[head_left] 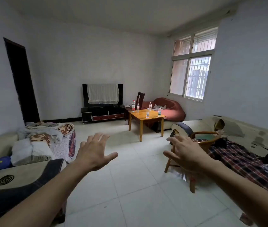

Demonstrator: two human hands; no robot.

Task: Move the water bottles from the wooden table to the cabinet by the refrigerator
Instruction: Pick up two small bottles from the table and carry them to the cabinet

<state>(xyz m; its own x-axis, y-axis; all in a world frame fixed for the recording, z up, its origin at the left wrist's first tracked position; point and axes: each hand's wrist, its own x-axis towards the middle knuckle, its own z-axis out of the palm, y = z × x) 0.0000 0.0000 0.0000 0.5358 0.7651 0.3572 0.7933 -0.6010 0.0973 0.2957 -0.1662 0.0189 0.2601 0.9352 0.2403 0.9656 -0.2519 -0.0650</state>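
A small wooden table point(142, 115) stands across the room, in front of the window corner. Several clear plastic water bottles stand upright on it: a tall one with a red cap point(133, 106), a shorter one point(137, 107) beside it, one at the back point(150, 106), a small one in the middle point(147, 114) and a green-labelled one point(159, 111) at the right. My left hand point(94, 152) and my right hand point(185, 151) are stretched out in front of me, fingers spread, holding nothing, far short of the table. No cabinet or refrigerator shows.
White tiled floor point(130, 185) lies between me and the table. A sofa with blankets point(44, 138) is on the left, a sofa with plaid cloth point(244, 154) and a rattan chair point(203, 138) on the right. A TV stand point(103, 114) stands at the far wall, a dark doorway point(21, 79) to its left.
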